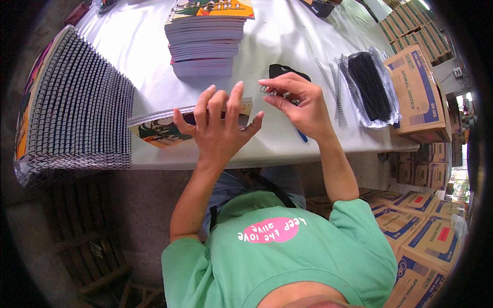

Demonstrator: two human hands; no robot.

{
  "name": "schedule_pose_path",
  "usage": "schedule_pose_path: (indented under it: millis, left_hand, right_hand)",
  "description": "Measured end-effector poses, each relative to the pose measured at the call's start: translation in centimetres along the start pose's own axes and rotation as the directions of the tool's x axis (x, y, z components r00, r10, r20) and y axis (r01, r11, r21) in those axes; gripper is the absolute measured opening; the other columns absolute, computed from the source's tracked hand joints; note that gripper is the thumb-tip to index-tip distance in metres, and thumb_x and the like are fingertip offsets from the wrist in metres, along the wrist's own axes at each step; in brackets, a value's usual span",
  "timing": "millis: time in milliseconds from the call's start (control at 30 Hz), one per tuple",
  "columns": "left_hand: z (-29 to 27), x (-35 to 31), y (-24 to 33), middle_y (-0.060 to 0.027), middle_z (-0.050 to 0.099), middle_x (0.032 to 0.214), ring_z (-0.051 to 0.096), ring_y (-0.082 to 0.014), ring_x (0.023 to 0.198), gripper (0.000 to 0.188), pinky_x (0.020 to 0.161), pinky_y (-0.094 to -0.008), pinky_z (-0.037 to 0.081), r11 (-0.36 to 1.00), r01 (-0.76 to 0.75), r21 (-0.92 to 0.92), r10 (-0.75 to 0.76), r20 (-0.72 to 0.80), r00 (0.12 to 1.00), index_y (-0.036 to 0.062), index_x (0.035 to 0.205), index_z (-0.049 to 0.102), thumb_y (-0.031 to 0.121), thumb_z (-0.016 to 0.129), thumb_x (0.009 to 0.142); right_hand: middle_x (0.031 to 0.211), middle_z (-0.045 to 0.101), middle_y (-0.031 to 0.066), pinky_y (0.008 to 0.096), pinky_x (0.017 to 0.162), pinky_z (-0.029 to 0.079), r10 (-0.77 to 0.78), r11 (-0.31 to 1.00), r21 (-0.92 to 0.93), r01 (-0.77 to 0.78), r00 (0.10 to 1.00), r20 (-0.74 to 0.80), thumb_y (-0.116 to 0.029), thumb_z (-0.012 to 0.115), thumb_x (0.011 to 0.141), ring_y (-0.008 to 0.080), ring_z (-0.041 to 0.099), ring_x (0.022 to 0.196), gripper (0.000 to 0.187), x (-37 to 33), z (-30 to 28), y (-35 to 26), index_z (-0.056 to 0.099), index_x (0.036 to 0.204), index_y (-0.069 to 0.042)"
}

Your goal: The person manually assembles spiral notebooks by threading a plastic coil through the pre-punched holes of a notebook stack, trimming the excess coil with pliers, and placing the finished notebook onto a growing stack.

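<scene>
A notebook (159, 131) with a colourful cover is propped on its edge near the front of the table, its cover toward me. My left hand (221, 113) lies against it, fingers spread and reaching past the upper edge, thumb out to the right. To its right, my right hand (303, 100) pinches a short dark spiral wire (265, 90) between thumb and fingers. One end of the wire sticks out toward the notebook, apart from it; the rest is partly hidden by the fingers.
Bound notebooks (77, 102) form a tall stack at left; another notebook stack (205, 46) stands behind my left hand. Beyond my right hand lie a black item (287, 71), loose wire strips (336, 92) and a plastic-wrapped black coil bundle (367, 84). A cardboard box (416, 97) stands at right.
</scene>
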State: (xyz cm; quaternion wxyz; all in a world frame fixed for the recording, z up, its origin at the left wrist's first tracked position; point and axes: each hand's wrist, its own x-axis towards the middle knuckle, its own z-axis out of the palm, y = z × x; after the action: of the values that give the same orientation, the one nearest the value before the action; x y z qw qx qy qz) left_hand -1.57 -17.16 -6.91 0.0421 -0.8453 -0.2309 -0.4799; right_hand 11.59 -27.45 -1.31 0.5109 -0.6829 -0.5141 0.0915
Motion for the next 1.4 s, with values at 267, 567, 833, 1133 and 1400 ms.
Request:
schedule_pose_path:
  millis: [267,567,833,1133,1400]
  left_hand:
    - [-2.1,0.0,-2.4,-0.0014,0.05,0.095,0.05,-0.018,0.091,0.051,0.098,-0.04,0.025,0.996,-0.093,-0.016,0.094,0.218,0.971,0.0197,0.119,0.058,0.043,0.067,0.074]
    - [-6.5,-0.1,-7.2,-0.0096,0.053,0.109,0.052,-0.0247,0.106,0.1,0.108,-0.0421,0.019,0.981,0.174,-0.085,-0.17,0.05,0.984,0.0107,0.138,0.033,0.035,0.084,0.056]
    - [-3.4,-4.4,-6.9,-0.011,0.053,0.108,0.054,-0.0206,0.096,0.077,0.082,-0.0287,0.046,0.199,0.686,-0.7,-0.671,0.413,0.616,0.0004,0.125,0.032,0.006,0.081,0.066]
    - [-1.7,-9.5,-7.0,-0.0089,0.052,0.106,0.052,-0.0184,0.095,0.061,0.08,-0.0293,0.047,0.429,0.631,-0.646,-0.575,0.343,0.743,0.002,0.121,0.038,-0.004,0.074,0.071]
    - [-1.9,-9.2,-7.0,-0.0112,0.051,0.109,0.054,-0.0214,0.099,0.051,0.084,-0.0316,0.049,0.132,0.705,-0.697,-0.634,0.487,0.6,0.0072,0.121,0.034,0.012,0.065,0.081]
  right_hand:
    - [0.087,0.064,0.0068,0.0208,0.055,0.044,0.275,0.943,0.201,-0.265,0.961,-0.022,-0.007,0.068,0.079,0.0063,0.052,0.065,0.044,-1.6,0.6,-0.2,0.058,0.121,-0.013]
    - [0.088,0.066,0.0116,0.0258,0.066,0.047,0.165,0.985,0.053,-0.166,0.986,0.031,-0.006,0.064,0.083,0.0137,0.063,0.078,0.031,-4.1,4.7,1.6,0.052,0.111,-0.005]
    - [0.092,0.061,0.0178,0.0312,0.073,0.047,-0.061,0.997,0.019,0.071,0.937,-0.343,0.009,0.05,0.085,0.0241,0.063,0.083,0.056,-3.6,6.8,0.1,0.034,0.135,-0.01]
    - [0.108,0.052,0.0173,0.0406,0.077,0.046,-0.061,0.98,-0.19,0.049,0.997,-0.055,0.014,0.048,0.077,0.0375,0.055,0.093,0.052,-4.6,3.5,0.9,0.041,0.123,-0.009]
    - [0.096,0.056,0.0174,0.0415,0.066,0.048,-0.018,0.984,-0.18,0.01,0.999,-0.042,0.016,0.043,0.074,0.0337,0.058,0.077,0.067,-5.2,3.8,1.3,0.033,0.133,-0.012]
